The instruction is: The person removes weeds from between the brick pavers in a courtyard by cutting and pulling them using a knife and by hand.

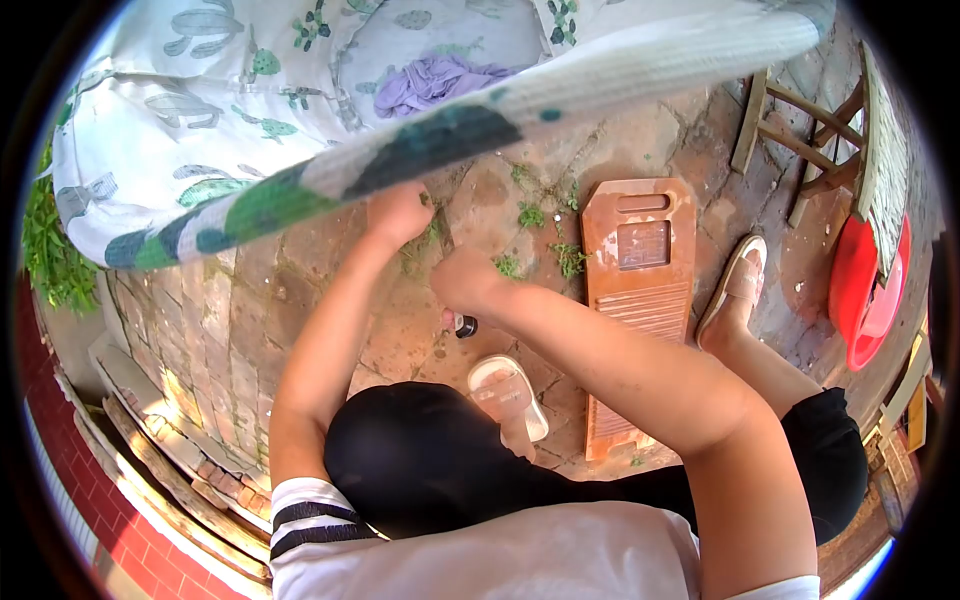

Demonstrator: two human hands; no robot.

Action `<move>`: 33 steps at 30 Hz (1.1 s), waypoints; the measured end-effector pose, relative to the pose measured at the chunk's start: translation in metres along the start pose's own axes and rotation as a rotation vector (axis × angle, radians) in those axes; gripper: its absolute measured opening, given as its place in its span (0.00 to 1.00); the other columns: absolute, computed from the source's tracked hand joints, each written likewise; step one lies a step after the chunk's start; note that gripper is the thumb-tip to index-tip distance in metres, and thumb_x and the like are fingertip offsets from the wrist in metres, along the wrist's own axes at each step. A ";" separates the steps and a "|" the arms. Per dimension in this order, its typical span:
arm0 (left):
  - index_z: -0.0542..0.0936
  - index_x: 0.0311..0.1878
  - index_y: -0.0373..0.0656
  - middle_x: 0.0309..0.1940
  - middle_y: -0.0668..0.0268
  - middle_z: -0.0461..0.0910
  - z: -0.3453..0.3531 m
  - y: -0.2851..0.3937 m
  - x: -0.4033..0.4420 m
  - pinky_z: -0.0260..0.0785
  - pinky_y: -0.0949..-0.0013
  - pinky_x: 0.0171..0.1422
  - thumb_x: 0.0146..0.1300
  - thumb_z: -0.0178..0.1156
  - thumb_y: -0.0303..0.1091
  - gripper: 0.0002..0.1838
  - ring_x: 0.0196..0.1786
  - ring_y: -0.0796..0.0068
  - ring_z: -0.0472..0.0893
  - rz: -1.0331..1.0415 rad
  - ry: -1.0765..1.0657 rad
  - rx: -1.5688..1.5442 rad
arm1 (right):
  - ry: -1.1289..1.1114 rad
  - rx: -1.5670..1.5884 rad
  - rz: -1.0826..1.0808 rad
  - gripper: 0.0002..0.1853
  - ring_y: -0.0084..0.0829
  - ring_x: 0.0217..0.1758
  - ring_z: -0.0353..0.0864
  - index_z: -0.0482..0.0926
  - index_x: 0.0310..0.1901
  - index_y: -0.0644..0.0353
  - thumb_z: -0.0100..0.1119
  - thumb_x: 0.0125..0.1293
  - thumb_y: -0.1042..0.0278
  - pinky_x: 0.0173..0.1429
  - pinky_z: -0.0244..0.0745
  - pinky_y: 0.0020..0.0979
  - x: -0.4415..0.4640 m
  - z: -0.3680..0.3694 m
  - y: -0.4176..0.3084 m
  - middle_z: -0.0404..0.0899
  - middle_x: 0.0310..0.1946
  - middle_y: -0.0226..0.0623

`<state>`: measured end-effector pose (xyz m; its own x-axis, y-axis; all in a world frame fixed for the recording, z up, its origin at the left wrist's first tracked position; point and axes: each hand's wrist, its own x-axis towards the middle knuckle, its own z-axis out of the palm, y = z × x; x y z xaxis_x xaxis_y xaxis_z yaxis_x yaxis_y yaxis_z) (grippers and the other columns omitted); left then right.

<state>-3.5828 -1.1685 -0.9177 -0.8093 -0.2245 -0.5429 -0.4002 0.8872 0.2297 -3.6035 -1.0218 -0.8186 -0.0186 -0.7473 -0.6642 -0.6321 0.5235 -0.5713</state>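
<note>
a white shirt and black trousers (430,440) are being worn by the person, and pale sandals (507,395) are being worn on the feet. between the feet, a brown washboard (640,290) is lying on the paving (240,310), its near part being partly covered by the right arm. left of the washboard's left edge, the right hand (467,280) is being held above the paving with its fingers curled; just beside it, a small dark object (465,325) is showing, but whether it is being gripped cannot be told. farther out, the left hand (400,213) is being held bent inward just under the near rim of a cactus-print tub (430,150); whether its fingers are being clamped on the rim cannot be told. inside the tub, towards its far side, a purple cloth (435,85) is lying crumpled. near the paving's right edge, a red basin (850,290) is standing beside a stool (885,150), and green plants (60,245) are growing by the left edge.
</note>
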 end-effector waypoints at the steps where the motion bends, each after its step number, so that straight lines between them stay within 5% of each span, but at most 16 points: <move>1: 0.81 0.32 0.46 0.32 0.57 0.81 -0.003 0.001 -0.001 0.57 0.54 0.59 0.51 0.59 0.41 0.10 0.44 0.57 0.77 0.019 0.002 0.008 | -0.046 0.031 -0.076 0.06 0.36 0.32 0.82 0.84 0.30 0.58 0.59 0.54 0.67 0.35 0.75 0.32 -0.001 -0.008 0.006 0.82 0.28 0.38; 3: 0.81 0.31 0.46 0.32 0.57 0.81 0.000 0.001 -0.002 0.57 0.53 0.59 0.51 0.59 0.41 0.10 0.44 0.56 0.77 0.028 0.008 0.004 | -0.137 0.094 -0.229 0.10 0.36 0.26 0.81 0.80 0.34 0.68 0.53 0.59 0.70 0.28 0.74 0.34 -0.008 -0.018 0.027 0.80 0.29 0.43; 9: 0.81 0.31 0.46 0.31 0.58 0.81 0.001 0.003 -0.004 0.56 0.54 0.60 0.51 0.60 0.41 0.10 0.42 0.57 0.78 0.061 0.098 -0.033 | -0.068 1.065 0.289 0.21 0.32 0.17 0.74 0.62 0.54 0.73 0.40 0.69 0.62 0.22 0.71 0.32 -0.036 0.014 0.057 0.74 0.23 0.45; 16: 0.82 0.33 0.48 0.30 0.59 0.81 0.021 -0.022 -0.004 0.59 0.56 0.56 0.51 0.60 0.41 0.10 0.41 0.58 0.78 0.192 0.315 0.018 | -0.055 1.034 0.288 0.18 0.34 0.17 0.75 0.68 0.46 0.73 0.38 0.68 0.64 0.23 0.72 0.35 -0.039 0.034 0.077 0.76 0.25 0.47; 19: 0.82 0.33 0.48 0.30 0.60 0.81 0.014 -0.048 -0.005 0.62 0.57 0.54 0.51 0.61 0.41 0.10 0.40 0.59 0.79 0.196 0.143 -0.939 | -0.075 1.065 0.256 0.18 0.32 0.16 0.74 0.67 0.48 0.72 0.39 0.68 0.63 0.22 0.71 0.33 -0.041 0.034 0.075 0.74 0.23 0.44; 21: 0.82 0.32 0.47 0.29 0.60 0.81 0.013 -0.051 -0.013 0.64 0.59 0.51 0.51 0.61 0.41 0.10 0.37 0.60 0.79 0.179 0.111 -0.994 | -0.106 1.097 0.235 0.19 0.28 0.14 0.71 0.64 0.53 0.69 0.39 0.69 0.61 0.20 0.69 0.30 -0.048 0.019 0.058 0.69 0.18 0.37; 22: 0.82 0.32 0.47 0.29 0.60 0.81 0.010 -0.049 -0.013 0.65 0.60 0.49 0.51 0.61 0.41 0.09 0.36 0.61 0.79 0.199 0.220 -0.582 | -0.095 1.086 0.269 0.19 0.28 0.14 0.70 0.64 0.52 0.69 0.39 0.69 0.61 0.20 0.68 0.30 -0.049 0.016 0.053 0.69 0.18 0.37; 24: 0.82 0.33 0.47 0.29 0.59 0.81 0.003 -0.051 -0.013 0.67 0.62 0.47 0.52 0.61 0.41 0.10 0.35 0.62 0.80 0.165 0.219 -0.255 | -0.080 1.088 0.314 0.19 0.27 0.13 0.70 0.64 0.53 0.70 0.39 0.70 0.61 0.19 0.68 0.29 -0.053 0.017 0.049 0.69 0.18 0.36; 29: 0.78 0.44 0.41 0.44 0.54 0.77 -0.037 -0.031 -0.044 0.58 0.58 0.64 0.59 0.57 0.34 0.11 0.53 0.60 0.72 -0.195 -0.204 -0.467 | -0.028 1.185 0.425 0.17 0.25 0.11 0.68 0.64 0.48 0.69 0.41 0.70 0.61 0.18 0.67 0.29 -0.068 0.043 0.054 0.66 0.14 0.32; 30: 0.79 0.39 0.42 0.39 0.57 0.79 0.009 -0.052 -0.048 0.58 0.59 0.63 0.56 0.58 0.33 0.08 0.51 0.62 0.73 -0.112 0.034 -0.420 | 0.003 1.111 0.432 0.15 0.25 0.11 0.67 0.64 0.45 0.67 0.41 0.70 0.61 0.17 0.66 0.29 -0.072 0.047 0.056 0.65 0.14 0.31; 31: 0.80 0.35 0.44 0.36 0.60 0.79 0.029 -0.059 -0.061 0.57 0.60 0.62 0.53 0.59 0.32 0.06 0.49 0.64 0.73 -0.051 0.176 -0.333 | -0.017 1.101 0.434 0.19 0.33 0.14 0.74 0.64 0.52 0.70 0.40 0.68 0.62 0.21 0.71 0.33 -0.078 0.049 0.059 0.74 0.22 0.46; 33: 0.81 0.30 0.47 0.31 0.64 0.79 0.042 -0.053 -0.098 0.55 0.63 0.60 0.47 0.61 0.30 0.05 0.46 0.67 0.74 0.018 0.368 -0.104 | -0.025 1.075 0.474 0.19 0.33 0.13 0.73 0.63 0.51 0.70 0.42 0.68 0.61 0.21 0.71 0.33 -0.087 0.055 0.059 0.73 0.20 0.45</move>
<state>-3.4636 -1.1766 -0.9108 -0.9091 -0.3562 -0.2162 -0.4112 0.8507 0.3275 -3.5965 -0.9032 -0.8214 -0.0535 -0.3828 -0.9223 0.4132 0.8323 -0.3694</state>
